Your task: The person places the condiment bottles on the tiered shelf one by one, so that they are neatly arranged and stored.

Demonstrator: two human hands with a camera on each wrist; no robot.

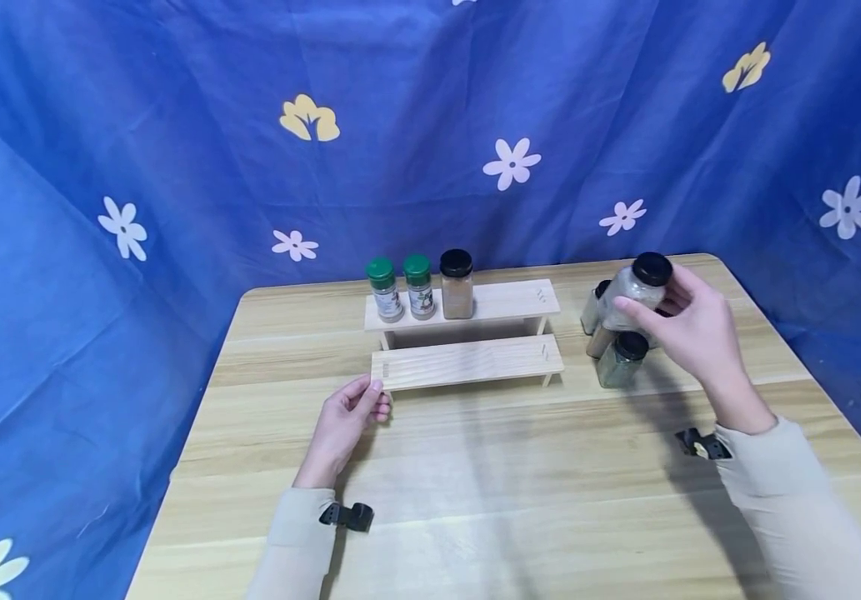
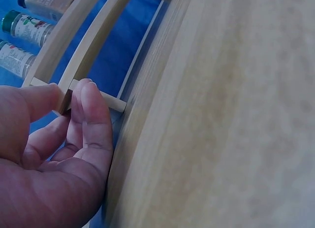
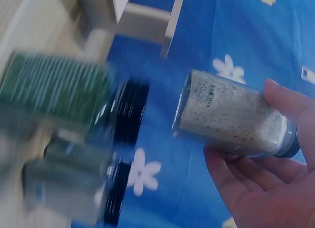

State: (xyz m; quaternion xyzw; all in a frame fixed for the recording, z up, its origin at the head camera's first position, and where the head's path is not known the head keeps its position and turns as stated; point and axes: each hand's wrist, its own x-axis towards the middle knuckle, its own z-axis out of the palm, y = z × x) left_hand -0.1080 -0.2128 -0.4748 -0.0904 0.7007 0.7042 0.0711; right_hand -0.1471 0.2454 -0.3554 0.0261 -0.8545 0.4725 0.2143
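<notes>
My right hand (image 1: 700, 329) holds a spice jar (image 3: 231, 114) with a black lid and pale, speckled contents. In the head view this jar overlaps the cluster of jars on the table's right side. Among them, a jar with green contents (image 1: 617, 368) stands in front; others behind are partly hidden. With thumb and fingers, my left hand (image 1: 345, 421) pinches the left front corner of the lower step (image 1: 468, 363) of a wooden two-step rack. On the upper step (image 1: 505, 302) stand two green-capped shakers (image 1: 387, 300) and a black-lidded jar with brown contents (image 1: 458, 292).
The rack stands toward the back of a wooden table (image 1: 438, 500). A blue cloth (image 1: 415, 150) with white and yellow flowers hangs behind the table and along its sides. Black straps (image 1: 347, 517) with small cameras sit on both wrists.
</notes>
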